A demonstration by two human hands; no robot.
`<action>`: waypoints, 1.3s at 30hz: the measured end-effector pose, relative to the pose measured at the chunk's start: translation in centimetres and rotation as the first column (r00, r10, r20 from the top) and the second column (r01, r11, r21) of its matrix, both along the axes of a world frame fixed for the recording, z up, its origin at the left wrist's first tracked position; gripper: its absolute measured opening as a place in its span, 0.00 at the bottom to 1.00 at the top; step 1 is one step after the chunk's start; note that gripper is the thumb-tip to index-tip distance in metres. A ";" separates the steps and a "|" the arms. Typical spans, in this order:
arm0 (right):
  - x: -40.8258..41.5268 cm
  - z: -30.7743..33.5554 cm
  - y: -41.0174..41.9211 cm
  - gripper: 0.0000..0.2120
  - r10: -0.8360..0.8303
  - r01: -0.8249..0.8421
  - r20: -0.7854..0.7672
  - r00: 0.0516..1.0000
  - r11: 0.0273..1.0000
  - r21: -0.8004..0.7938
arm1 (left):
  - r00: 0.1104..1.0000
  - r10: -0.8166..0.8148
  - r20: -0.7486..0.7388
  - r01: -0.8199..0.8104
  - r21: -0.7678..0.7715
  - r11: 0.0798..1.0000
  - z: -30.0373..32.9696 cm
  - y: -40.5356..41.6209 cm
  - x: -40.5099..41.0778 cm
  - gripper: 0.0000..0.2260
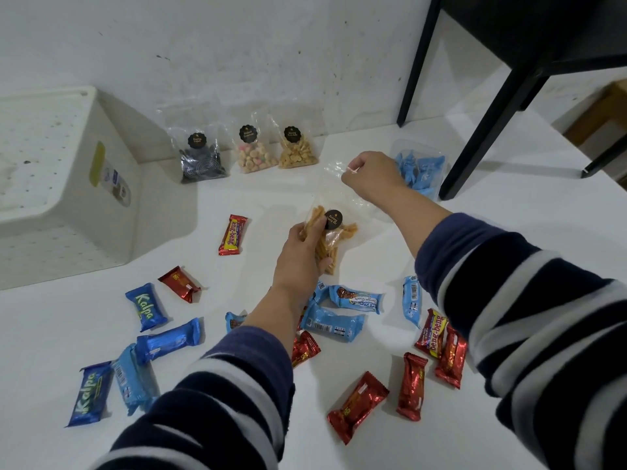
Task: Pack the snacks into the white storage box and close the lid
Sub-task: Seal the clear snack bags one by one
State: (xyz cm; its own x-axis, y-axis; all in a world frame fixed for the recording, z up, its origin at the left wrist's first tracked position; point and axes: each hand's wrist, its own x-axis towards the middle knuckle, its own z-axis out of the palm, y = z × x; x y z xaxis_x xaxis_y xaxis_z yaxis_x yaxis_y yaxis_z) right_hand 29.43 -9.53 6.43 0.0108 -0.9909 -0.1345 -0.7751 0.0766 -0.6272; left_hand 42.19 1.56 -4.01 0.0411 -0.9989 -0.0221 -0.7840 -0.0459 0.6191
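A clear plastic bag of orange-yellow stick snacks [327, 237], marked with a round black label, is held above the white floor [509, 212] near the middle of the view. Its filled lower part is gripped by the left hand [303, 254], whose fingers are curled round the sticks with the thumb near the label. The empty upper part of the bag is stretched up and to the right, where its tied top is pinched by the right hand [371, 178], fingers closed on the twist. Both forearms are extended forward in dark sleeves with white stripes.

The white storage box [68, 184] is seen at the left against the wall, its perforated side and a green-edged sticker facing the camera; whether the lid is on cannot be told. Three more clear bags are leaned against the wall: dark spiral snacks [202, 157], pale and pink biscuits [252, 150], and golden crackers [298, 149]. A clear tub of light blue packets [420, 171] is set just behind the right hand. Red wafer bars [358, 405], dark blue Kalpa bars [146, 307] and light blue bars [334, 322] are scattered over the floor below the arms.
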 end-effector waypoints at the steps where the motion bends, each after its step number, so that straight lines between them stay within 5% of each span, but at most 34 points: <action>1: 0.2 0.1 0.0 0.12 0.004 -0.004 0.001 1.000 1.000 0.004 | 1.000 -0.003 0.005 0.003 0.001 1.000 0.0 0.0 0.0 0.34; 6: 0.7 0.1 0.0 0.04 -0.004 0.003 -0.044 0.999 1.000 -0.012 | 1.000 -0.005 0.018 0.005 0.005 1.000 0.0 0.0 0.0 0.34; 10: 1.0 0.3 0.0 0.12 -0.029 0.030 -0.109 0.994 1.000 0.005 | 1.000 0.005 0.019 -0.006 0.022 1.000 0.0 -0.1 -0.1 0.34; 17: 1.1 0.2 -0.2 0.02 -0.022 0.020 -0.130 0.991 1.000 -0.019 | 1.000 -0.001 0.030 0.000 0.024 1.000 0.0 -0.1 -0.1 0.34; 27: 1.3 0.3 0.1 0.12 -0.016 0.019 -0.109 0.994 0.999 0.025 | 0.999 0.000 0.033 -0.001 0.021 1.000 0.0 0.0 -0.2 0.34; 39: 1.6 0.2 0.0 0.09 0.001 0.002 -0.080 0.997 1.000 0.030 | 0.999 0.014 0.036 -0.015 0.027 1.000 0.0 0.2 -0.4 0.34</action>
